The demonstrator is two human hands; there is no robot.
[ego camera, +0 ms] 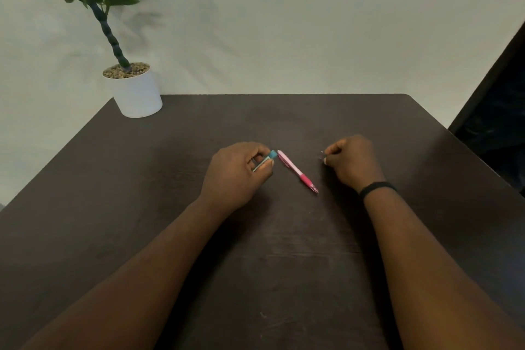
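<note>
Blue pen (pixel 265 161), likely light, stiff and slick, is pinched by its barrel, the best hold, in the left hand (pixel 238 173) beside the pink pen (pixel 297 170) on the table (pixel 170 179); right hand (pixel 352 160) curled, contents unclear.

Both yr forearms reach fwd, approx parallel, wrists low. Yr L hand (pixel 238 170) sits knuckles-up, fingers & thumb curled round a blue pen (pixel 264 161). Yr R hand (pixel 352 160) is fisted, fingertips tucked vs thumb, pointing inward.
</note>
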